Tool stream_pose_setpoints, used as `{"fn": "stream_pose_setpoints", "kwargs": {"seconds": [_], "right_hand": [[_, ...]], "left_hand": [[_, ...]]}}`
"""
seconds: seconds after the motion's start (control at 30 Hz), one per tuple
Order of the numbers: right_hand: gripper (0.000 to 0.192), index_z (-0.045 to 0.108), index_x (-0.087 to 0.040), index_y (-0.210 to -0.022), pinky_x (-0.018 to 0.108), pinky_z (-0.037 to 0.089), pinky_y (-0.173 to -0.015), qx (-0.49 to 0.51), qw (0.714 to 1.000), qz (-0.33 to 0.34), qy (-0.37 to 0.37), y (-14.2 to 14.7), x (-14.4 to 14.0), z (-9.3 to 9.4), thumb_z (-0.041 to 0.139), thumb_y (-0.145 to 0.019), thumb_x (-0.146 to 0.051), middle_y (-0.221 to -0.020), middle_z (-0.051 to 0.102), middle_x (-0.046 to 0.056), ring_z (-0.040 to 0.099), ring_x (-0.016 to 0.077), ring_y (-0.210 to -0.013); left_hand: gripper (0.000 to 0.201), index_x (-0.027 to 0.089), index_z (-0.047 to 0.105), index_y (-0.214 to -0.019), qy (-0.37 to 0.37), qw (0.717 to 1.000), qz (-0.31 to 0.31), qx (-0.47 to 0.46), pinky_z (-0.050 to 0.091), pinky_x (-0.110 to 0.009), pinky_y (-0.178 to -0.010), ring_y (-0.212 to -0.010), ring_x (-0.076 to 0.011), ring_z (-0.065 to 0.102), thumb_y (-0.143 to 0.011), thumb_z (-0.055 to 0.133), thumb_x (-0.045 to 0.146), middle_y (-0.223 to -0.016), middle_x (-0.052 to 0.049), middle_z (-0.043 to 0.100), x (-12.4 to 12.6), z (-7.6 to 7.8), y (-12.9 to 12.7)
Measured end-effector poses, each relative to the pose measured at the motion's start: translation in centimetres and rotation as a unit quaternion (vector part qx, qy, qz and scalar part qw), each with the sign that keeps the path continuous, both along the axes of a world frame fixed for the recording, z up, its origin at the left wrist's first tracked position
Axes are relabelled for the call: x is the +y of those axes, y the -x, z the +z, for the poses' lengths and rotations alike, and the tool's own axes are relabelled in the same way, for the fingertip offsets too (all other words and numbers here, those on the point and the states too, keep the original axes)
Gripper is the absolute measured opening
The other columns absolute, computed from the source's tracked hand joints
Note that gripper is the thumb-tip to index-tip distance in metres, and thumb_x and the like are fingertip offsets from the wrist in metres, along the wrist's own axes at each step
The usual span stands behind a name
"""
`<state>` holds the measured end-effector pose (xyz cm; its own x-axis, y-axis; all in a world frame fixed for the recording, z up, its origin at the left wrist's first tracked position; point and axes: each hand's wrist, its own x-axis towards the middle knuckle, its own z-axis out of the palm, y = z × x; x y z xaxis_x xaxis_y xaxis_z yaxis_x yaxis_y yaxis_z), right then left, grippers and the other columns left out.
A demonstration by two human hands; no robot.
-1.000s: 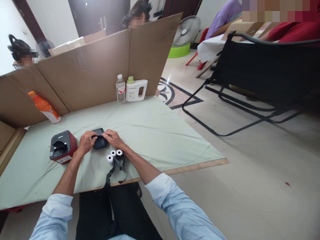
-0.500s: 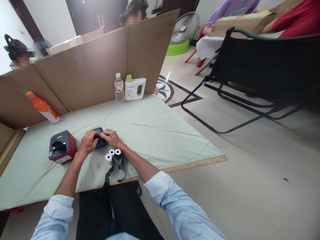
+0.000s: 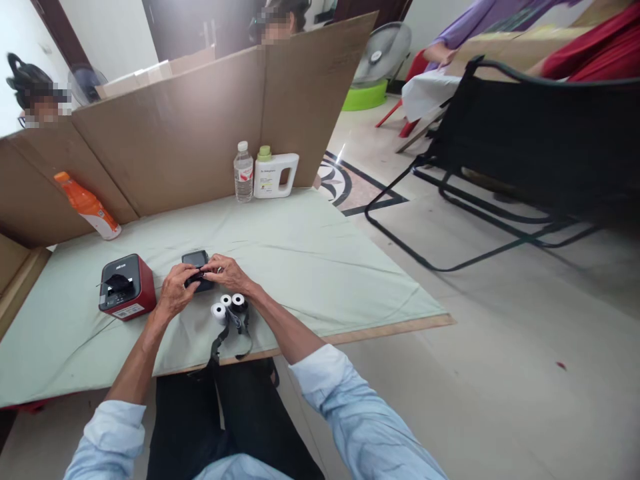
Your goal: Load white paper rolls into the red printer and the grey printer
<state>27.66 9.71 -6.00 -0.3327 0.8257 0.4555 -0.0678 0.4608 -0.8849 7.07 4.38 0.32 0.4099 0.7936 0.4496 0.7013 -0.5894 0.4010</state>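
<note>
My left hand and my right hand meet over a small black device lying on the pale green cloth. Both hands pinch at its near edge, fingers curled around it. Just in front of my right wrist sit three small white paper rolls with a black strap trailing off the table edge. A red and black box-shaped printer stands left of my left hand.
An orange bottle leans at the far left. A clear water bottle and a white jug stand by the cardboard screen. A black folding chair stands on the floor to the right. Other people sit beyond the screen.
My hands have drawn slightly toward me on the black device, uncovering its far end. The view has shifted a little.
</note>
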Motion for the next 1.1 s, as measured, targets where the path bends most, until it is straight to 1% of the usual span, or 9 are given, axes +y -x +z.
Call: {"fn": "stream_pose_setpoints", "kwargs": {"seconds": [0.1, 0.2, 0.3, 0.4, 0.53, 0.7, 0.83, 0.97, 1.1], "right_hand": [[0.020, 0.084, -0.023, -0.099, 0.028, 0.050, -0.073, -0.009, 1.000, 0.015, 0.000, -0.5, -0.1, -0.2, 0.080, -0.082, -0.031, -0.087, 0.060, 0.001, 0.058, 0.0139, -0.077], [0.019, 0.083, -0.023, -0.100, 0.028, 0.051, -0.074, -0.028, 0.999, 0.015, -0.004, -0.9, -0.3, -0.6, 0.080, -0.082, -0.031, -0.088, 0.059, 0.000, 0.058, 0.0138, -0.077], [0.022, 0.083, -0.023, -0.104, 0.029, 0.052, -0.076, -0.049, 0.999, 0.013, -0.009, -1.3, -0.5, -1.0, 0.080, -0.082, -0.030, -0.090, 0.059, 0.001, 0.060, 0.0140, -0.078], [0.026, 0.082, -0.024, -0.107, 0.030, 0.053, -0.076, -0.073, 0.997, -0.002, -0.015, -1.4, -0.7, -1.3, 0.081, -0.082, -0.030, -0.095, 0.060, 0.001, 0.060, 0.0144, -0.080], [0.027, 0.082, -0.024, -0.107, 0.029, 0.054, -0.074, -0.095, 0.995, -0.014, -0.024, -1.4, -0.8, -1.1, 0.082, -0.081, -0.031, -0.099, 0.059, 0.002, 0.060, 0.0142, -0.081], [0.026, 0.081, -0.026, -0.108, 0.028, 0.055, -0.073, -0.104, 0.994, -0.009, -0.012, -1.5, -1.1, -0.7, 0.080, -0.083, -0.031, -0.102, 0.058, 0.003, 0.060, 0.0152, -0.084], [0.029, 0.081, -0.025, -0.113, 0.032, 0.056, -0.081, -0.098, 0.995, 0.007, 0.009, -2.0, -1.6, -0.4, 0.077, -0.085, -0.030, -0.105, 0.059, 0.004, 0.062, 0.0172, -0.092], [0.037, 0.078, -0.027, -0.122, 0.034, 0.056, -0.082, -0.089, 0.995, 0.016, 0.028, -2.2, -2.2, -0.7, 0.076, -0.086, -0.031, -0.108, 0.059, 0.004, 0.063, 0.0156, -0.087], [0.040, 0.078, -0.029, -0.123, 0.033, 0.056, -0.077, -0.060, 0.997, 0.008, 0.039, -1.8, -2.2, -1.8, 0.078, -0.083, -0.033, -0.109, 0.061, 0.005, 0.064, 0.0166, -0.087]], "left_hand": [[0.028, 0.022, 0.075, -0.116, 0.002, 1.000, 0.007, -0.011, 0.054, -0.047, -0.106, -0.116, -0.0265, 0.065, -0.088, 0.068, 0.019, -0.121, -0.010, 0.071, -0.8, -0.5, 0.3], [0.038, 0.023, 0.072, -0.125, 0.019, 0.999, 0.041, -0.018, 0.051, -0.049, -0.112, -0.128, -0.0288, 0.060, -0.087, 0.071, 0.025, -0.135, -0.012, 0.064, -1.1, -1.1, 0.9], [0.060, 0.023, 0.064, -0.139, 0.080, 0.995, 0.062, -0.022, 0.051, -0.051, -0.112, -0.141, -0.0338, 0.051, -0.082, 0.078, 0.036, -0.154, -0.014, 0.049, -0.5, -2.0, 1.8], [0.072, 0.021, 0.059, -0.145, 0.140, 0.987, 0.068, -0.028, 0.054, -0.051, -0.108, -0.145, -0.0376, 0.048, -0.080, 0.081, 0.040, -0.159, -0.018, 0.044, 0.7, -2.8, 2.4], [0.072, 0.020, 0.061, -0.144, 0.137, 0.987, 0.080, -0.038, 0.054, -0.051, -0.108, -0.144, -0.0385, 0.049, -0.079, 0.082, 0.040, -0.155, -0.018, 0.047, 1.2, -3.9, 2.2], [0.065, 0.021, 0.060, -0.145, 0.125, 0.987, 0.090, -0.055, 0.058, -0.047, -0.103, -0.139, -0.0360, 0.053, -0.086, 0.076, 0.041, -0.154, -0.017, 0.048, -0.5, -4.6, 1.9], [0.062, 0.022, 0.059, -0.145, 0.135, 0.986, 0.061, -0.082, 0.062, -0.040, -0.091, -0.114, -0.0269, 0.067, -0.086, 0.074, 0.035, -0.145, -0.014, 0.057, -1.1, -4.3, 2.6], [0.060, 0.021, 0.062, -0.141, 0.130, 0.987, 0.056, -0.082, 0.062, -0.038, -0.086, -0.092, -0.0215, 0.070, -0.085, 0.075, 0.036, -0.130, -0.012, 0.067, -0.8, -3.6, 3.4], [0.052, 0.020, 0.068, -0.134, 0.116, 0.988, 0.064, -0.083, 0.059, -0.042, -0.094, -0.102, -0.0256, 0.070, -0.086, 0.075, 0.037, -0.123, -0.012, 0.072, -0.8, -3.7, 3.8]]}}
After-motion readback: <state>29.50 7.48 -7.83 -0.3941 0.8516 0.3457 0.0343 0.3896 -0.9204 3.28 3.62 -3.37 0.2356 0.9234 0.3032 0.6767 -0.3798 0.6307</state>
